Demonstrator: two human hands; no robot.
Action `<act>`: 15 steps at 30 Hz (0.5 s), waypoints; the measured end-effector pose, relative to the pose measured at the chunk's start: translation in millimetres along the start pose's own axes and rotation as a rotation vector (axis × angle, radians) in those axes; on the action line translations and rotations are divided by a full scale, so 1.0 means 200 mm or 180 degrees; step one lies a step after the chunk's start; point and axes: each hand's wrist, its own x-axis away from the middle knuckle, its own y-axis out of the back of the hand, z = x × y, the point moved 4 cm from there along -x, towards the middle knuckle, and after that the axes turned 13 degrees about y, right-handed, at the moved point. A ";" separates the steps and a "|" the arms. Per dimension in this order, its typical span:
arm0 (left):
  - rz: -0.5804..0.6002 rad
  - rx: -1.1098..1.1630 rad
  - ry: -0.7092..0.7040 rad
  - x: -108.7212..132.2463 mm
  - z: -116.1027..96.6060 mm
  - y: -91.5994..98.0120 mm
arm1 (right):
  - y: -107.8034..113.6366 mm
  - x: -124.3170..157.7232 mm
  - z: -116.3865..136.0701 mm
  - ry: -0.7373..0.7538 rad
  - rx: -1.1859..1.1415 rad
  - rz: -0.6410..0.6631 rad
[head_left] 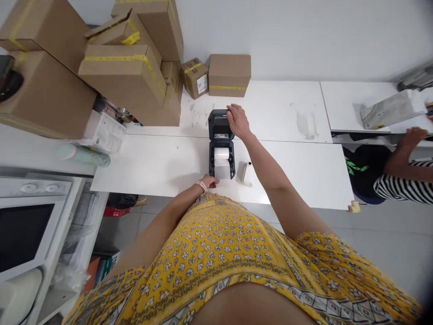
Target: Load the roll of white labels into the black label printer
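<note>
A dark label printer (pixel 211 158) stands on the white table with its lid (pixel 221 122) raised. Inside it lies a white label roll (pixel 222 154), and a strip of label paper (pixel 222 172) runs from it toward the front. My right hand (pixel 238 121) grips the upper right edge of the lid, fingers over its rim. At the printer's front left corner, my left hand (pixel 209 181) has its fingers closed at the end of the strip; its fingertips are partly hidden. A curled white piece of paper (pixel 248 175) lies to the printer's right.
Cardboard boxes (pixel 122 72) are stacked at the left, with two smaller ones, including a plain box (pixel 229 74), against the wall. A green bottle (pixel 84 155) lies at the left edge, near a microwave (pixel 27 230). At the right, another person's arm (pixel 402 153) is beside the neighbouring table.
</note>
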 end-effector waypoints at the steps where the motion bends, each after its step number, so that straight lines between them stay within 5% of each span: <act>1: -0.0038 -0.0005 0.0098 0.00 0.00 0.01 | 0.00 0.02 0.01 -0.0051 0.0018 -0.0008; 8: -0.0130 0.0065 0.0045 0.00 0.02 0.01 | 0.06 0.27 0.20 -0.0017 -0.0016 -0.0128; 11: -0.0005 0.0231 -0.0051 -0.01 0.05 0.00 | 0.03 0.50 0.30 -0.0090 0.0030 -0.0099; 15: -0.0083 0.0449 -0.0075 0.01 0.07 -0.01 | -0.12 0.87 0.37 -0.0334 0.0345 0.0480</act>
